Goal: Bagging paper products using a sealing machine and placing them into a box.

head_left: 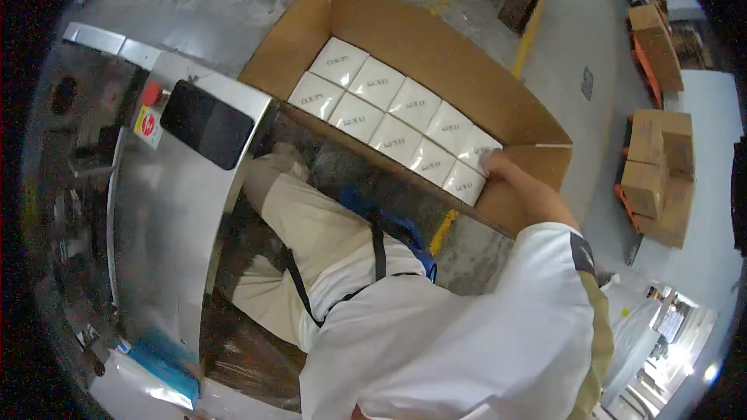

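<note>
My right hand (494, 163) reaches into the right end of a large open cardboard carton (436, 54). Its curled fingers grip the edge of a white box (477, 145) at the end of the far row; some fingers are hidden. Inside the carton, several matching white boxes (375, 84) with small dark print on top lie in two snug rows. Their wrapping looks shiny. My left hand is out of view.
On my left stands a metal machine (167, 210) with a red button (152, 94) and a black phone (207, 124) lying on it. A blue packet (159, 369) lies at lower left. Brown cartons (657, 175) are stacked far right. Yellow lines mark the concrete floor.
</note>
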Tool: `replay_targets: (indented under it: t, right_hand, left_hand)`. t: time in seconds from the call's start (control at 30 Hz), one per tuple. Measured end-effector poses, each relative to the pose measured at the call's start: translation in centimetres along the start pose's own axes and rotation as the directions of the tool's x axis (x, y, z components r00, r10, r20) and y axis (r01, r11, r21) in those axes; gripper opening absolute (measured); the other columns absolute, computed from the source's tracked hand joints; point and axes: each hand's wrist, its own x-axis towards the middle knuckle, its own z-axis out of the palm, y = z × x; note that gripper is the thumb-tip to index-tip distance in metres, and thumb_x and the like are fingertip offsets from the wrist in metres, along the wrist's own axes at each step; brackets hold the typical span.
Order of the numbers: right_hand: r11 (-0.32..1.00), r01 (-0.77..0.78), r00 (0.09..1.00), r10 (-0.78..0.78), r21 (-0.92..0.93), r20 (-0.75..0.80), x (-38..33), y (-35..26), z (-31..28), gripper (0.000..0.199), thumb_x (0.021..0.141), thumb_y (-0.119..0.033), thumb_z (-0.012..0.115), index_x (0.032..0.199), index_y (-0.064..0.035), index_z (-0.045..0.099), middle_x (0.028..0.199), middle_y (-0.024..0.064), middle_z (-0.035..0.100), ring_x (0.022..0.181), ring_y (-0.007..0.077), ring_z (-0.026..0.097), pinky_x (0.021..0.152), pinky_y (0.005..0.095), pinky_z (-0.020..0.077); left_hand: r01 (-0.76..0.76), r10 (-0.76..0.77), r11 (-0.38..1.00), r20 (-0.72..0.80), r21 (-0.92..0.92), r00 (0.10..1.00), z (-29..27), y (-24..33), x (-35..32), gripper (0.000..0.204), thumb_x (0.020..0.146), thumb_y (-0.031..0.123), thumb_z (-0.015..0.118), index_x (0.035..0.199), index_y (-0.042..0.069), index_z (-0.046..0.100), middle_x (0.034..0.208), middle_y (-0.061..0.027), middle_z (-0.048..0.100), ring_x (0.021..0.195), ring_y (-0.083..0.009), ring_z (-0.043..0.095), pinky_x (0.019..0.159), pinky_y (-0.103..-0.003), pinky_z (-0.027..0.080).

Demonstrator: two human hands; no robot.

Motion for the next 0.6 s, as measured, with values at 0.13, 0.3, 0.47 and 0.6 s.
replay_targets:
  t: [0.13, 0.3, 0.47, 0.6]
  right_hand:
    - [0.898, 0.069, 0.949, 0.075, 0.434, -0.305, -1.8, -5.1, -10.8, 0.022, 0.07, -0.022, 0.064, 0.072, 0.0001, 0.066, 0.066, 0.0216, 0.063, 0.063, 0.0356, 0.063, 0.063, 0.0459, 0.0492]
    - [0.664, 0.33, 0.837, 0.123, 0.671, -0.533, -4.6, -9.2, -20.7, 0.032, 0.09, -0.021, 0.062, 0.112, 0.0029, 0.064, 0.103, 0.0223, 0.068, 0.094, 0.0276, 0.067, 0.083, 0.0384, 0.0502]
    - [0.66, 0.481, 0.692, 0.118, 0.577, -0.712, -7.5, -13.4, -27.4, 0.033, 0.094, -0.019, 0.06, 0.117, 0.0053, 0.06, 0.104, 0.0157, 0.066, 0.095, 0.0234, 0.062, 0.086, 0.0355, 0.0482]
    - [0.701, 0.479, 0.686, 0.076, 0.528, -0.724, -11.7, -19.2, -33.8, 0.035, 0.092, -0.018, 0.063, 0.118, 0.0061, 0.061, 0.108, 0.017, 0.066, 0.097, 0.0243, 0.061, 0.088, 0.0364, 0.0473]
  left_hand:
    - [0.099, -0.118, 0.989, -0.179, -0.112, 0.977, -6.2, -4.0, -1.4, 0.045, 0.101, 0.02, 0.044, 0.139, -0.003, 0.044, 0.125, -0.0182, 0.06, 0.111, -0.0255, 0.058, 0.095, -0.036, 0.047]
    - [-0.455, 0.535, 0.631, 0.072, 0.629, 0.842, -6.6, -4.1, 4.5, 0.05, 0.095, 0.031, 0.053, 0.134, 0.001, 0.048, 0.126, -0.0222, 0.058, 0.118, -0.0325, 0.053, 0.098, -0.044, 0.043]
    - [-0.261, 0.382, 0.906, -0.381, 0.333, 0.842, 0.0, 2.1, 5.8, 0.069, 0.079, 0.057, 0.068, 0.106, -0.007, 0.065, 0.093, -0.0274, 0.067, 0.086, -0.0381, 0.066, 0.08, -0.046, 0.05]
    - [-0.178, 0.246, 0.968, -0.522, 0.179, 0.816, -3.2, 1.6, 4.0, 0.049, 0.09, 0.045, 0.059, 0.103, -0.002, 0.067, 0.087, -0.0257, 0.067, 0.086, -0.0417, 0.066, 0.078, -0.045, 0.05]
